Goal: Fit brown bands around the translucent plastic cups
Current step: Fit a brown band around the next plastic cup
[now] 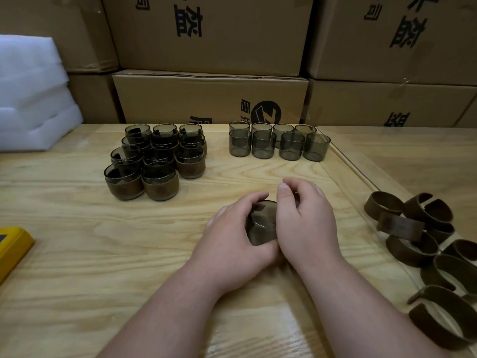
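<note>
Near the middle of the wooden counter (77,241), both forearms reached in from the lower edge and met around one smoky translucent cup (262,223). Left hand (232,239) curled over the cup from the left, its fingers wrapped round the rim and wall in a firm grip. Right hand (307,223) sat just beside it, fingers bent and thumb raised against the cup's right side; whether it truly held the cup or a band, I could not tell, since the palm hid that side. Most of the cup was covered, only its dark base showing between the hands. Banded cups (154,161) stood clustered at the far left, bare cups (278,143) in rows beyond the hands, and loose brown bands (423,241) lay heaped at the right, partly cut off by the edge.
</note>
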The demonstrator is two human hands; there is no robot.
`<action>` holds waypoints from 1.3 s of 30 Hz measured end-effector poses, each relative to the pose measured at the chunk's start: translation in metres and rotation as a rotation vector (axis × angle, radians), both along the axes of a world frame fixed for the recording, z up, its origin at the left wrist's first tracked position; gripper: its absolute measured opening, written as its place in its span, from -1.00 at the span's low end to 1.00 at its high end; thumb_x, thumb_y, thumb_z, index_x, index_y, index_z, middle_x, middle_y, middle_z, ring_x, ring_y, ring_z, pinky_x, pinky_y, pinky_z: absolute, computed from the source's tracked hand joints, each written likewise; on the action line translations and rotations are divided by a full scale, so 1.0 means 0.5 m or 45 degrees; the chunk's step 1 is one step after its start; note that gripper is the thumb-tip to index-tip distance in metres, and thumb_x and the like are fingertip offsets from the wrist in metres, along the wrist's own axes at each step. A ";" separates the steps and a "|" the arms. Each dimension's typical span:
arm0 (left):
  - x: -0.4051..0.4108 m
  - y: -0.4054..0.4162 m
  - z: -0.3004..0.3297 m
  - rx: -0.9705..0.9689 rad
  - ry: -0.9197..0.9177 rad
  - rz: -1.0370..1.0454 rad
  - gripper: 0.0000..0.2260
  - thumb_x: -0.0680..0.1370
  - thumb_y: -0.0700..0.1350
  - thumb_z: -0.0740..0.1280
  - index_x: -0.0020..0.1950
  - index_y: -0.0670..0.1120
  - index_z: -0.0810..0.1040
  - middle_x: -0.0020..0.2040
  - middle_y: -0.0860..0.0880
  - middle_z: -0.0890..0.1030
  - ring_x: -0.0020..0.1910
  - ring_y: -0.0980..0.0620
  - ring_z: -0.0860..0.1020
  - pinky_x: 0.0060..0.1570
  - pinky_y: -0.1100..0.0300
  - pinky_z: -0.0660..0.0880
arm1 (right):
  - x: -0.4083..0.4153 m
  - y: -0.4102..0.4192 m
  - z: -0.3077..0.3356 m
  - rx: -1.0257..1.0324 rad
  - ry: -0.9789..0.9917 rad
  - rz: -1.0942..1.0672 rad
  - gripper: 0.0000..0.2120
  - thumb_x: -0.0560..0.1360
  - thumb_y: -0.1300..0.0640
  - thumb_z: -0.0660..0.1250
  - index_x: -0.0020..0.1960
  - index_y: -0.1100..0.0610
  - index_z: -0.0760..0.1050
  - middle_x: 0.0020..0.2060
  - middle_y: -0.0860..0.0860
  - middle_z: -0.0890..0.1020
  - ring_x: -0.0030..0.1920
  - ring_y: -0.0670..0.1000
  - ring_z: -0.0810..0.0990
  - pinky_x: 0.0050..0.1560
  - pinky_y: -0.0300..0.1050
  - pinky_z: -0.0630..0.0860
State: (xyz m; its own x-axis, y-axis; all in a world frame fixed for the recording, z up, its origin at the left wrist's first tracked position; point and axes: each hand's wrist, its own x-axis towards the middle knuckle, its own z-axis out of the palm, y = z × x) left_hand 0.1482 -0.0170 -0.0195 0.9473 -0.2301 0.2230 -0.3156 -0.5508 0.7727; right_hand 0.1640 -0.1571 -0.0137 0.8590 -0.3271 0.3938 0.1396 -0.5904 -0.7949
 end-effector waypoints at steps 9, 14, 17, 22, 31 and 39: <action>0.001 0.001 -0.005 -0.340 -0.048 0.029 -0.22 0.25 0.30 0.46 0.45 0.40 0.27 0.35 0.31 0.49 0.31 0.23 0.49 0.32 0.05 0.50 | -0.033 0.020 0.023 -0.010 -0.511 0.282 -0.60 0.59 0.03 0.18 0.23 0.22 0.64 0.12 -0.01 0.66 0.19 -0.21 0.56 0.22 -0.43 0.41; -0.001 0.003 -0.002 -0.414 -0.049 0.016 -0.17 0.27 0.25 0.45 0.52 0.33 0.23 0.32 0.31 0.53 0.32 0.22 0.52 0.34 0.10 0.48 | -0.046 0.029 0.032 -0.030 -0.759 0.474 -0.73 0.55 0.17 0.23 -0.01 0.24 0.69 -0.09 -0.04 0.68 0.01 -0.14 0.65 0.07 -0.30 0.53; -0.003 0.005 0.000 -0.418 -0.041 -0.001 -0.24 0.31 0.22 0.46 0.49 0.35 0.28 0.32 0.26 0.56 0.31 0.25 0.54 0.35 0.05 0.50 | -0.049 0.030 0.033 0.008 -0.768 0.535 -0.73 0.53 0.17 0.25 -0.12 0.27 0.68 -0.17 0.05 0.71 -0.08 -0.03 0.69 -0.07 -0.12 0.61; -0.003 0.006 0.002 -0.451 -0.031 -0.041 -0.24 0.33 0.12 0.48 0.50 0.33 0.30 0.27 0.17 0.60 0.27 0.19 0.58 0.34 -0.04 0.52 | -0.051 0.032 0.032 0.023 -0.746 0.602 -0.73 0.50 0.19 0.26 -0.30 0.29 0.58 -0.34 0.07 0.62 -0.25 0.05 0.63 -0.25 0.04 0.55; -0.003 0.004 0.000 -0.511 -0.102 -0.028 -0.28 0.31 0.12 0.49 0.44 0.36 0.35 0.21 0.19 0.62 0.24 0.18 0.60 0.30 0.02 0.54 | -0.055 0.032 0.031 0.142 -0.670 0.645 -0.77 0.42 0.18 0.26 -0.27 0.28 0.62 -0.35 0.06 0.61 -0.26 0.01 0.60 -0.25 -0.11 0.54; 0.002 0.002 0.003 -0.575 -0.211 0.175 -0.42 0.36 -0.09 0.42 0.31 0.32 0.42 0.06 0.32 0.60 0.07 0.22 0.57 0.01 0.50 0.39 | -0.052 0.035 0.022 0.191 -0.627 0.655 -0.83 0.41 0.17 0.26 -0.21 0.26 0.57 -0.29 0.09 0.60 -0.17 0.17 0.61 -0.16 0.10 0.55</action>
State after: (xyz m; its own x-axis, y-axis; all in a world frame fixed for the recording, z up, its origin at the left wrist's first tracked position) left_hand 0.1492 -0.0159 -0.0181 0.9056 0.0487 0.4212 -0.4019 -0.2180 0.8893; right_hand 0.1381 -0.1397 -0.0027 0.6532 -0.0103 0.7571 0.7328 -0.2434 -0.6355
